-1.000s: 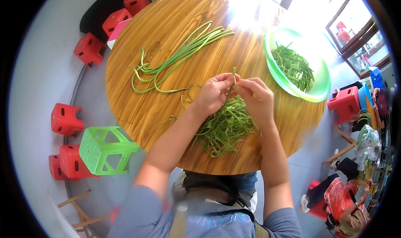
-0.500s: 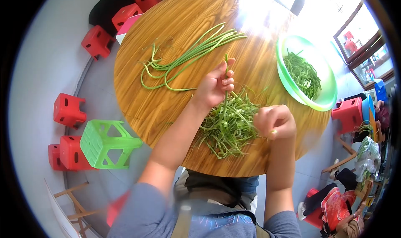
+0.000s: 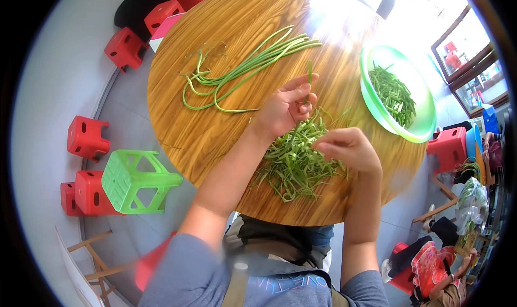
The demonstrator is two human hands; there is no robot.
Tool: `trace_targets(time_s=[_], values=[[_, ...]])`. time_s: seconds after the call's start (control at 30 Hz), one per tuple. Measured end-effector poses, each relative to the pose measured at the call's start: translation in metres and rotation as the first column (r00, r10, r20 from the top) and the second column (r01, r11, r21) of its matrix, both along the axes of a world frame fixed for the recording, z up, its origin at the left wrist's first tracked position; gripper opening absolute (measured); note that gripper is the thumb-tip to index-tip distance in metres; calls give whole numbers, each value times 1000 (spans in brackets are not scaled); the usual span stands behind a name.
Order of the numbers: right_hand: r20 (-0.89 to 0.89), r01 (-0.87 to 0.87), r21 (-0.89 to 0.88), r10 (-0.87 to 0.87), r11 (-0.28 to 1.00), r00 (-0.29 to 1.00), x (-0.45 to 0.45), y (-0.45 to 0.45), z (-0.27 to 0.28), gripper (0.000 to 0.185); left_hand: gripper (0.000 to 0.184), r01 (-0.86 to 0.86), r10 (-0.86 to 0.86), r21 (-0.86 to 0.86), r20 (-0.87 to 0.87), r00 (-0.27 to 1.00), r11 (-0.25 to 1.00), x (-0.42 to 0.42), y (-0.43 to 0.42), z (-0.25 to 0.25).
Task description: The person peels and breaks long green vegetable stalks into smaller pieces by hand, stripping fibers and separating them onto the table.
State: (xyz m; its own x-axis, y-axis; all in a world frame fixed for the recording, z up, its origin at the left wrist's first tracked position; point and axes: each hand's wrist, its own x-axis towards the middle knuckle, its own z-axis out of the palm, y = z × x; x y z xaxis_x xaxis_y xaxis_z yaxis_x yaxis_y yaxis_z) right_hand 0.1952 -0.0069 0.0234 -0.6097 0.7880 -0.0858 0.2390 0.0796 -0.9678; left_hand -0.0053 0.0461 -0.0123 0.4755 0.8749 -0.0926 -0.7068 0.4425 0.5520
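My left hand (image 3: 285, 106) is closed around a green stalk (image 3: 309, 74), whose tip stands up past the thumb. To its right, my right hand (image 3: 350, 148) hangs over the edge of a pile of green trimmings (image 3: 296, 167), fingers pinched together; whether anything is between them is too small to tell. Both hands are above the round wooden table (image 3: 215, 151). A bundle of long green stalks (image 3: 245, 67) lies beyond my left hand. Cut green pieces (image 3: 393, 94) fill part of a light green basin (image 3: 371, 99) at the right.
A green stool (image 3: 126, 183) and red stools (image 3: 89, 137) stand on the floor at the left. Another red stool (image 3: 448, 148) is at the right. At the lower right sits a person in a red patterned garment (image 3: 429, 264). Glass doors (image 3: 468, 48) are at the upper right.
My hands were together on the stalk, then my right hand moved away to the right and down. It has since come back a little leftward over the pile's edge.
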Motion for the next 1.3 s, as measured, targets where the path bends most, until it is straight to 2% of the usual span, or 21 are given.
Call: trace_targets(time_s=[0.03,0.13,0.23,0.27,0.33,0.37,0.4,0.5,0.73,0.8,0.87,0.97,1.1,1.13,1.23,1.3], values=[[-16,55,-48,-55,997,998,1,0,0,23,28,6,-6,21,-19,1000,1000,1,0,-1],[-227,30,200,16,979,974,-5,1,-2,21,26,25,-18,70,-95,995,997,3,-2,-2],[-352,205,168,-136,964,926,-4,6,-7,21,25,58,-35,107,-208,978,993,6,-5,1],[-424,370,48,-317,928,849,-4,7,-14,21,25,72,-40,124,-244,969,990,8,-8,3],[-422,549,-112,-540,828,728,-5,12,-16,22,23,117,-71,139,-298,952,983,14,-13,8],[-407,626,-191,-642,756,650,-7,15,-16,22,23,137,-78,153,-340,937,979,18,-16,7],[-426,630,-224,-656,743,623,-9,16,-15,21,22,160,-86,166,-382,920,973,23,-19,6],[-375,612,-141,-615,778,694,-3,16,-20,20,21,212,-118,169,-441,890,962,31,-25,4],[-314,677,12,-640,736,701,-7,14,-17,14,20,196,-40,213,-575,817,957,31,-27,7],[-316,673,272,-596,688,738,-11,13,-20,12,19,149,7,210,-599,800,966,31,-26,7],[-276,615,525,-566,588,777,-19,10,-19,13,17,81,43,186,-585,810,979,31,-25,4],[-270,528,674,-493,516,827,-25,11,-26,16,16,37,80,186,-583,808,982,30,-23,-1],[-262,483,690,-436,539,861,-30,8,-26,19,17,17,86,170,-581,809,985,30,-25,2],[-244,455,739,-432,496,868,-31,8,-28,20,18,3,92,168,-554,828,986,30,-24,-3],[-315,555,652,-481,516,818,-33,5,-25,19,19,20,68,167,-502,862,986,31,-26,0],[-259,500,759,-510,418,820,-30,8,-28,17,19,40,41,159,-478,877,986,32,-28,7]])
